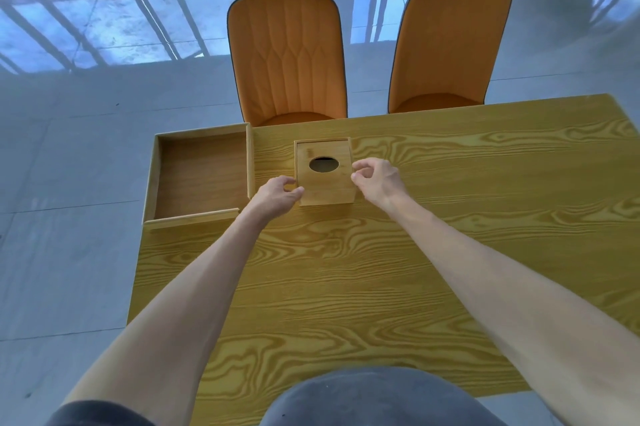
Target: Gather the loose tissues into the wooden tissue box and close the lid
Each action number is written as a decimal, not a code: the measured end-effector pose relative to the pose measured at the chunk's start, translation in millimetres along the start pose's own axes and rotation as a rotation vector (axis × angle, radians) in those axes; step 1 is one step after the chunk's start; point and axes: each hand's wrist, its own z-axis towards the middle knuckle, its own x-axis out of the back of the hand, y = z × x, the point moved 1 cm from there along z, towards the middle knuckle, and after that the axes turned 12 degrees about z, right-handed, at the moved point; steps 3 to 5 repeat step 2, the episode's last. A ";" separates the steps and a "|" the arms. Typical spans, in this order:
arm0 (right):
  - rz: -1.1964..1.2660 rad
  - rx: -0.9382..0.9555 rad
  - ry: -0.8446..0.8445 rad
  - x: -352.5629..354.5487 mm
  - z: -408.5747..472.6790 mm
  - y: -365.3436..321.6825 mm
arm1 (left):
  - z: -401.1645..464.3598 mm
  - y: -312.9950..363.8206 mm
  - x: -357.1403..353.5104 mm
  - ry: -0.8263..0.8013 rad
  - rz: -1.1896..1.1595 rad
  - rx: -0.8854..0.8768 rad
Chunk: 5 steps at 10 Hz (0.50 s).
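The wooden tissue box (325, 188) stands on the table (346, 270) with its lid on; the lid has a dark oval hole (323, 164). No loose tissue shows anywhere. My left hand (277, 195) is at the box's near left corner, fingertips touching or almost touching its side, fingers curled and holding nothing. My right hand (377, 180) hovers at the box's right edge with thumb and fingers bent apart, also empty.
A shallow wooden tray (152, 180) lies at the table's far left corner, overhanging the edge, with nothing in it. Two orange chairs (287, 58) (450, 41) stand behind the table's far edge. Grey tiled floor surrounds the table.
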 end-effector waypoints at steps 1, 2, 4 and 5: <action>-0.202 0.038 -0.159 8.3 -7.4 -18.3 | -11.4 10.0 12.9 -0.016 0.198 -0.074; -0.399 0.046 -0.316 18.0 -16.9 -46.9 | -24.0 26.9 30.5 -0.069 0.310 -0.121; -0.399 0.046 -0.316 18.0 -16.9 -46.9 | -24.0 26.9 30.5 -0.069 0.310 -0.121; -0.399 0.046 -0.316 18.0 -16.9 -46.9 | -24.0 26.9 30.5 -0.069 0.310 -0.121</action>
